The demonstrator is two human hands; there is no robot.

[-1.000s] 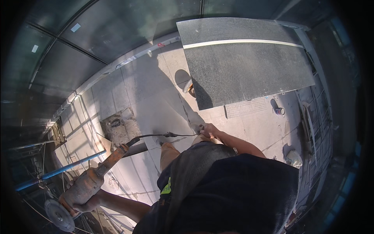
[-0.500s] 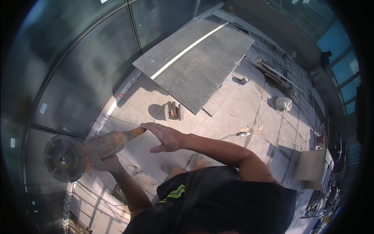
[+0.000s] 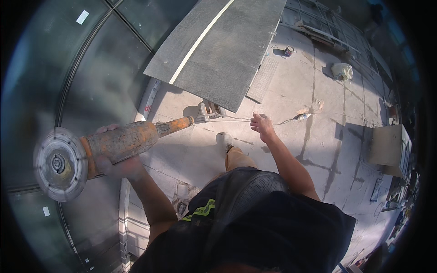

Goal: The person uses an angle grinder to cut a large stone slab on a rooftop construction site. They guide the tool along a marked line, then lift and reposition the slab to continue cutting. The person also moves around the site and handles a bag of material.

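Note:
My left hand [image 3: 119,167] is wrapped round the worn orange body of an angle grinder [image 3: 125,143], held up at my left. Its round cutting disc [image 3: 60,164] faces me. A pale power cord [image 3: 230,118] runs from the tail end of the grinder to my right hand [image 3: 262,127] and on past it to a connector [image 3: 302,117] on the floor. My right hand is out in front with its fingers curled on the cord.
A large dark stone slab [image 3: 223,50] with a pale stripe lies ahead, beside a wooden block stand [image 3: 212,109]. Dark glass panels [image 3: 104,82] rise at the left. A paint can [image 3: 289,51], a white bag [image 3: 341,71] and a cardboard box [image 3: 387,150] sit to the right.
My right hand has left the grinder's tail end and swung right to the cord. The grinder stays in my left hand, and the view has shifted so the slab appears higher.

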